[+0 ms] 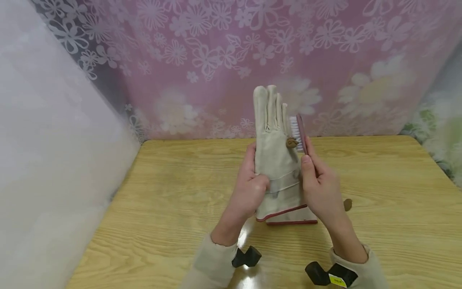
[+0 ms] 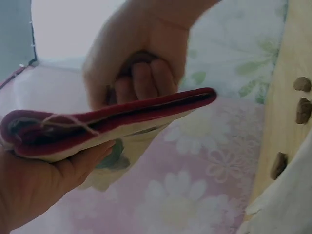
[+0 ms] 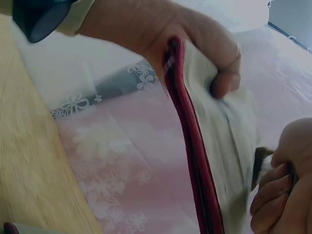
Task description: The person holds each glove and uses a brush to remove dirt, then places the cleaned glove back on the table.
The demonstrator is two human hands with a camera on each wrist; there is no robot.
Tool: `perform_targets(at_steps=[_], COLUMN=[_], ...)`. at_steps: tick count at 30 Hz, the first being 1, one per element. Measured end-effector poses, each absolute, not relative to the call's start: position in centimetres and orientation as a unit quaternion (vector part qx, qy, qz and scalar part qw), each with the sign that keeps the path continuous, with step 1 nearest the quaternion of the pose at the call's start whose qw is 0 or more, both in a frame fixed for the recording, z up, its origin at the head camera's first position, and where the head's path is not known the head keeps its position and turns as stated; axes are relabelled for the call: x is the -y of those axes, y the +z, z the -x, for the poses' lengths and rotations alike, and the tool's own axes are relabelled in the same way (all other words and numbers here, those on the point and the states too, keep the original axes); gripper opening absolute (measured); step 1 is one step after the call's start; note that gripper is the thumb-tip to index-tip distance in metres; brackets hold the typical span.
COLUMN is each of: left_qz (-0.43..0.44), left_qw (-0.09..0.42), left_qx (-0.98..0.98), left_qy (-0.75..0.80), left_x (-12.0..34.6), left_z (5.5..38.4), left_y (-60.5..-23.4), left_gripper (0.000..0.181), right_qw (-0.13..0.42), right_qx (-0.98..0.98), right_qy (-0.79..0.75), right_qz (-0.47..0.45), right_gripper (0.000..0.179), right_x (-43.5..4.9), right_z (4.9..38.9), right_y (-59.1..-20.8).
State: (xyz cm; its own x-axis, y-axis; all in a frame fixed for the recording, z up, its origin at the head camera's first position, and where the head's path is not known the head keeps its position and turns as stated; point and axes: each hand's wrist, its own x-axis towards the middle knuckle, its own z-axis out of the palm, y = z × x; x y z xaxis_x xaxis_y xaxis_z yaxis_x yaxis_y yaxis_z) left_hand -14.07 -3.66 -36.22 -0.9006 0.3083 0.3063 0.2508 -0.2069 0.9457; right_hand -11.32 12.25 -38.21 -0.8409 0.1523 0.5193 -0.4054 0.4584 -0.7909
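A cream work glove (image 1: 276, 154) with red cuff trim is held up above the table, fingers pointing away. My left hand (image 1: 250, 190) grips its left edge, the thumb pressed over the front near the cuff. In the right wrist view that thumb bends over the glove's (image 3: 214, 126) fabric. My right hand (image 1: 323, 190) grips the handle of a reddish-pink brush (image 1: 302, 134). Its white bristles (image 1: 295, 130) face the glove's right side, next to a brown clay-like lump (image 1: 291, 143) stuck there. Whether bristles touch the lump I cannot tell.
Below lies another piece with red trim (image 1: 292, 217), likely a second glove, on the wood-grain table (image 1: 180, 192). A brown lump (image 1: 347, 204) sits to its right; several such lumps (image 2: 303, 109) show in the left wrist view. A pink floral backdrop (image 1: 216, 72) stands behind.
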Motion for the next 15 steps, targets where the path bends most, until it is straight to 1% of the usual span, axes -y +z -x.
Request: perform_targets(at_steps=[1, 3, 6, 10, 11, 13, 15], left_qz=[-0.22, -0.203, -0.174, -0.142, -0.135, -0.124, -0.122], left_qw=[0.025, 0.03, 0.046, 0.121, 0.144, 0.183, 0.207], left_qx=[-0.625, -0.604, -0.563, -0.54, -0.542, -0.545, -0.546], left_qy=[0.749, 0.77, 0.806, 0.82, 0.817, 0.809, 0.803], left_x=[3.2, 2.5, 1.5, 0.2, -0.2, -1.2, -2.1], left_z=[14.2, 14.8, 16.0, 16.9, 17.0, 16.8, 16.4], left_y=[-36.3, -36.8, -37.7, -39.5, -39.9, -40.6, -41.2], left_gripper=[0.087, 0.089, 0.091, 0.091, 0.092, 0.094, 0.096], right_qw=[0.27, 0.249, 0.192, 0.098, 0.085, 0.074, 0.076], right_qx=[0.82, 0.852, 0.906, 0.951, 0.956, 0.967, 0.973], right_qy=[0.499, 0.453, 0.369, 0.291, 0.277, 0.243, 0.22], right_qz=[-0.078, -0.081, -0.076, -0.044, -0.036, -0.017, -0.002], right_gripper=[0.046, 0.047, 0.051, 0.055, 0.055, 0.055, 0.054], right_x=[-12.6, -13.3, -14.4, -16.5, -17.1, -18.0, -18.7], right_z=[11.2, 10.9, 10.0, 9.8, 10.0, 10.5, 11.1], right_y=[-38.1, -37.8, -37.2, -37.1, -37.2, -37.7, -38.3])
